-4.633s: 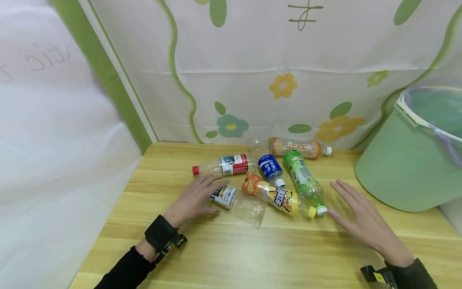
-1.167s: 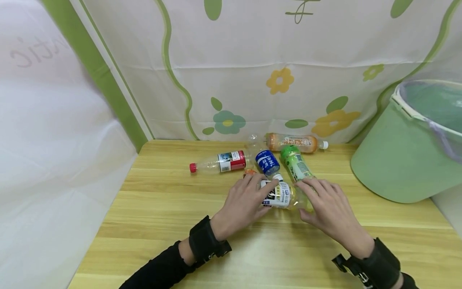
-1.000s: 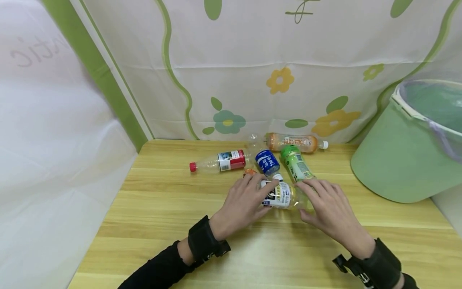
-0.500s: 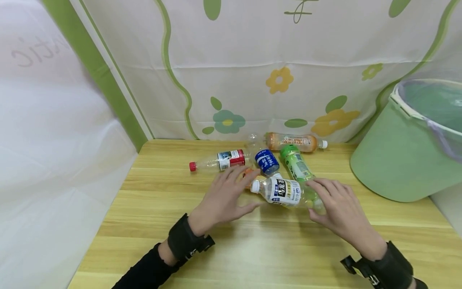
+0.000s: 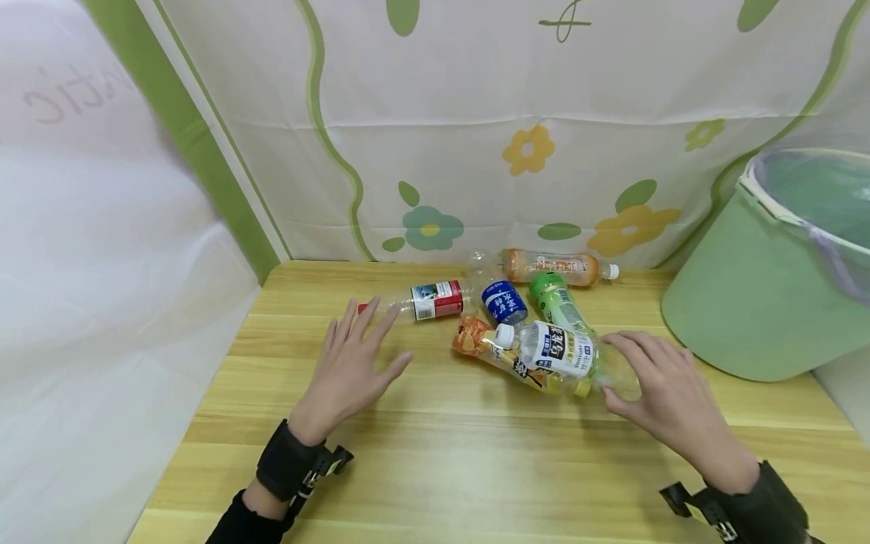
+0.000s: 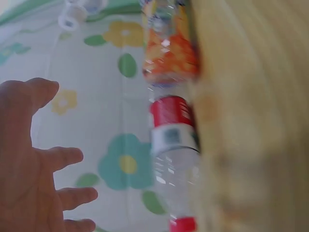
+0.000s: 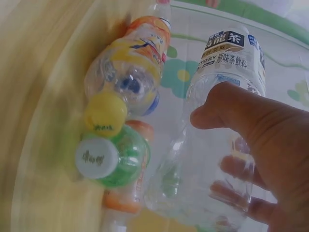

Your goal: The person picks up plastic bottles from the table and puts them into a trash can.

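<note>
My right hand (image 5: 676, 404) grips the base end of a clear plastic bottle (image 5: 564, 349) with a white label, its white cap pointing left. In the right wrist view, the thumb (image 7: 222, 104) lies on one side of this bottle and the fingers show through it from the other. The bottle is held over an orange-and-yellow-labelled bottle (image 5: 473, 336) and a green-labelled bottle (image 5: 560, 306). My left hand (image 5: 347, 378) holds nothing, its fingers spread near the cap end of a red-capped bottle (image 5: 436, 300). A blue-labelled bottle (image 5: 504, 302) lies behind the orange-and-yellow one.
An orange bottle (image 5: 557, 267) lies along the back of the wooden table (image 5: 469, 468), by the flowered curtain (image 5: 442, 151). At the right stands a green bin (image 5: 754, 295) lined with a thin plastic bag.
The left hand took the clear bottle rightward over the pile, then let go and drew back left. The right hand took the bottle's base end and has shifted right with it.
</note>
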Demonstrator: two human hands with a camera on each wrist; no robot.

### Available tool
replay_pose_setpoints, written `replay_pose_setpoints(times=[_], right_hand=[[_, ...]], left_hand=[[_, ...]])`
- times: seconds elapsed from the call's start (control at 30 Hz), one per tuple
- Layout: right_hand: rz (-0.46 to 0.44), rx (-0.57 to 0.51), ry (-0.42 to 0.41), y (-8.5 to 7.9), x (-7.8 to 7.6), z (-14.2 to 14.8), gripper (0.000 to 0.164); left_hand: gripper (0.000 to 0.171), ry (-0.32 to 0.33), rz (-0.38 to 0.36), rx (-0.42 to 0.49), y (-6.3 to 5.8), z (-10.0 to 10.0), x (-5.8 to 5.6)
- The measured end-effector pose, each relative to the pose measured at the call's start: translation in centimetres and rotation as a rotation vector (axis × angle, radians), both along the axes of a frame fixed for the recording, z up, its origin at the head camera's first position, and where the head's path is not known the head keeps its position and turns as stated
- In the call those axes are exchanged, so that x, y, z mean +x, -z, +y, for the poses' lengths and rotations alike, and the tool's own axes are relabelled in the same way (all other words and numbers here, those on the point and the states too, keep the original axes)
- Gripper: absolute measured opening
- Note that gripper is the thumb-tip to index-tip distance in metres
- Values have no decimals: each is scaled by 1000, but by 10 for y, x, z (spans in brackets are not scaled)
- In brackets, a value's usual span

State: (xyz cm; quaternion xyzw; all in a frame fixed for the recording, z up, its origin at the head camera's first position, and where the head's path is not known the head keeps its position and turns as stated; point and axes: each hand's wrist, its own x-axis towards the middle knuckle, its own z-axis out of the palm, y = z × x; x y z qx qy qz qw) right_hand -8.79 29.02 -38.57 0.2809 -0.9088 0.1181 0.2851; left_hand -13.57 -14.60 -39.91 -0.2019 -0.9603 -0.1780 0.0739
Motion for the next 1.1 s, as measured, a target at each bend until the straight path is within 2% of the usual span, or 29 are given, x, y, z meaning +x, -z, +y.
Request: replay_pose_setpoints(times=[0.27, 0.67, 0.87, 1.1], right_hand=[[7, 13, 26, 0, 2, 6, 69], [-7, 35, 14, -5, 2, 13, 65], [38, 47, 10, -24, 1, 19, 68], [78, 83, 41, -61, 1, 33, 76]], left_hand=[[78, -44, -78, 26, 24, -18, 1], [80, -63, -105, 25, 35, -25, -2], [80, -65, -108, 23, 34, -25, -3], [80, -64, -110, 19, 35, -26, -4]])
